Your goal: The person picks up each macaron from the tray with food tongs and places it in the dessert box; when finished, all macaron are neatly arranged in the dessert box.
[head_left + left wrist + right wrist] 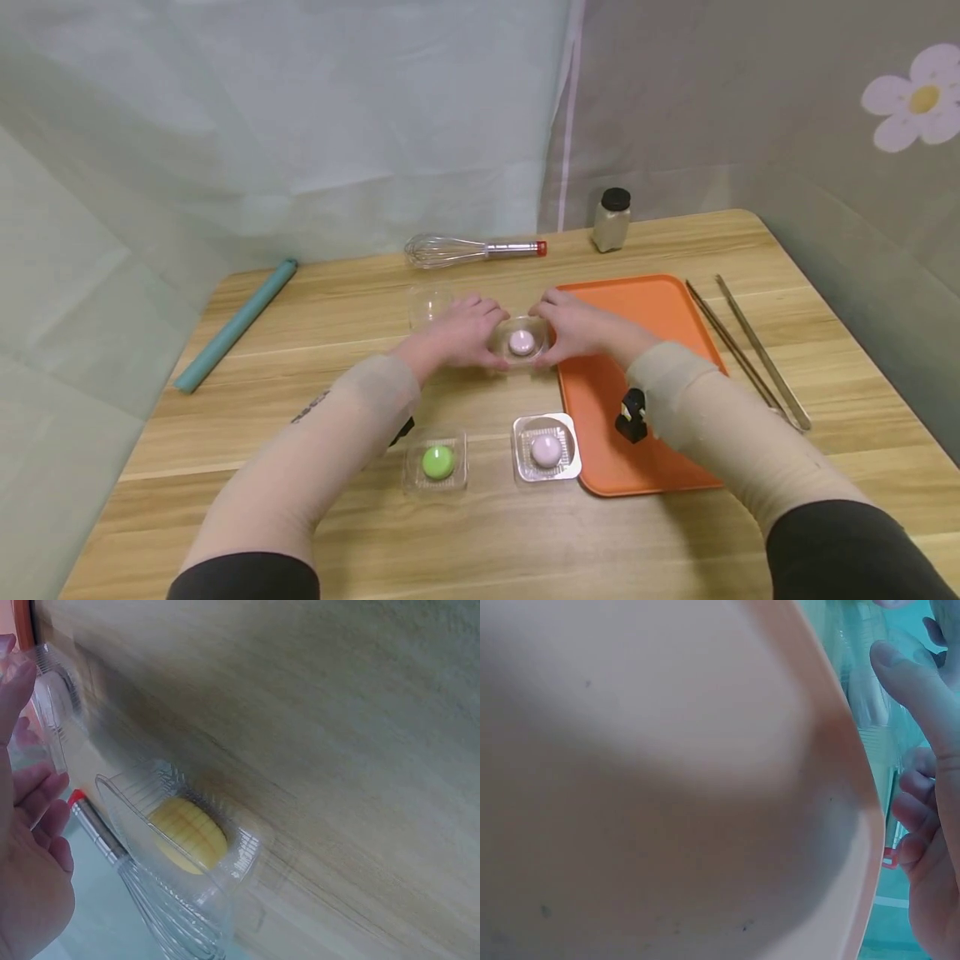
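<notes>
A small clear plastic box (523, 361) with a round pale pink piece (521, 342) in it lies between both hands. My left hand (467, 332) holds its left side between thumb and fingers; my right hand (577, 327) holds the right side likewise. In the right wrist view the right thumb (915, 686) is at the box's edge. Left of it stands another clear box (420, 310), partly behind the left hand; the left wrist view shows a ridged yellow piece (187, 836) inside. Nearer the body are boxes with a green piece (438, 462) and a pink piece (547, 451).
An orange tray (637, 467) lies under the right forearm. Metal tongs (757, 350) are at its right. A whisk (480, 250) and a black-lidded jar (612, 221) stand along the back. A teal rod (236, 325) lies at the table's left edge.
</notes>
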`<move>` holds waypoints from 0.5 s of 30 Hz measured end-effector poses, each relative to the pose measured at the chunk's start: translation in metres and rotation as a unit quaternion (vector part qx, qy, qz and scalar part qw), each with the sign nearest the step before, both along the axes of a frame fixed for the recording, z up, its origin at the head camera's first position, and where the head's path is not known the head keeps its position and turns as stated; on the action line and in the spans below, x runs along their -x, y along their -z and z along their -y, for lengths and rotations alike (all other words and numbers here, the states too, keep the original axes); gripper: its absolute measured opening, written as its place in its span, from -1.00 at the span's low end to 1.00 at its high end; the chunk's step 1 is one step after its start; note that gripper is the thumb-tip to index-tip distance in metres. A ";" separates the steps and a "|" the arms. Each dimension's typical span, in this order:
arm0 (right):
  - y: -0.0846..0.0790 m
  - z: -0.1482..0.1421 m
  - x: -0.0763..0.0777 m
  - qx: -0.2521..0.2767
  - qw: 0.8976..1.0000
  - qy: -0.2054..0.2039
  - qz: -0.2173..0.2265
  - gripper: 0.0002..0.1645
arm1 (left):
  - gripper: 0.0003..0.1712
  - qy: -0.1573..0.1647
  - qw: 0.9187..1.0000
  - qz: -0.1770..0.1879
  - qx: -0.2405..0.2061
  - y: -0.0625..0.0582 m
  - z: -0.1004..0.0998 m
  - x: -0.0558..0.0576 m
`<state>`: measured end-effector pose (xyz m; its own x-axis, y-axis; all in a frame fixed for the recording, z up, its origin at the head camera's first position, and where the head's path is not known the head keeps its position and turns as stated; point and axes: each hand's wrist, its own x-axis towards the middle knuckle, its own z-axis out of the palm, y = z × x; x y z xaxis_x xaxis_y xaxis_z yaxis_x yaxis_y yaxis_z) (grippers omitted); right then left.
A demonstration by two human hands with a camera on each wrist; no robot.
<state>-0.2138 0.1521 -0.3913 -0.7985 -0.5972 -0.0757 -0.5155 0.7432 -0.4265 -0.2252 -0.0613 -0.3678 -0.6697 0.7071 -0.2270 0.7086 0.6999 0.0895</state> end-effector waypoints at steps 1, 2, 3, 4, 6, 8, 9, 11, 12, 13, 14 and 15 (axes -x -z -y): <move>0.000 0.001 0.000 0.000 1.000 0.000 0.000 -0.02 | -0.02 -0.001 1.000 0.001 -0.001 0.000 0.000 0.000; 0.000 0.001 0.000 -0.002 1.000 0.000 -0.001 -0.01 | -0.02 -0.001 1.000 0.001 -0.002 0.000 0.000 0.000; 0.000 0.001 0.000 -0.003 1.000 0.000 0.000 -0.01 | -0.02 -0.002 1.000 0.002 -0.005 0.000 0.000 0.000; 0.001 0.001 0.001 -0.004 1.000 -0.001 -0.001 0.01 | -0.03 -0.002 1.000 0.004 -0.007 0.000 0.000 -0.001; 0.001 0.001 0.001 -0.010 1.000 -0.001 -0.001 0.03 | -0.04 -0.005 1.000 0.008 -0.009 0.000 0.000 -0.001; 0.001 0.001 0.001 -0.014 1.000 -0.001 0.001 0.07 | -0.04 -0.009 1.000 0.012 -0.009 0.000 0.000 -0.001; 0.001 0.001 0.002 -0.015 1.000 0.000 0.002 0.08 | -0.05 -0.010 1.000 0.015 -0.008 0.000 0.000 0.000; 0.001 0.001 0.002 -0.019 1.000 -0.001 0.003 0.09 | -0.04 -0.013 1.000 0.019 -0.005 0.000 0.000 0.000; 0.001 0.001 0.002 -0.020 1.000 -0.002 0.004 0.09 | -0.04 -0.013 1.000 0.021 -0.004 0.000 0.000 0.000; 0.001 0.001 0.001 -0.019 1.000 -0.002 0.004 0.09 | -0.03 -0.014 1.000 0.023 -0.003 0.001 0.000 0.000; 0.001 0.001 0.001 -0.019 1.000 -0.003 0.005 0.09 | -0.03 -0.014 1.000 0.026 -0.001 0.001 0.000 0.001; 0.001 0.001 0.001 -0.024 1.000 -0.005 0.005 0.08 | -0.02 -0.012 1.000 0.028 0.004 0.001 -0.001 0.001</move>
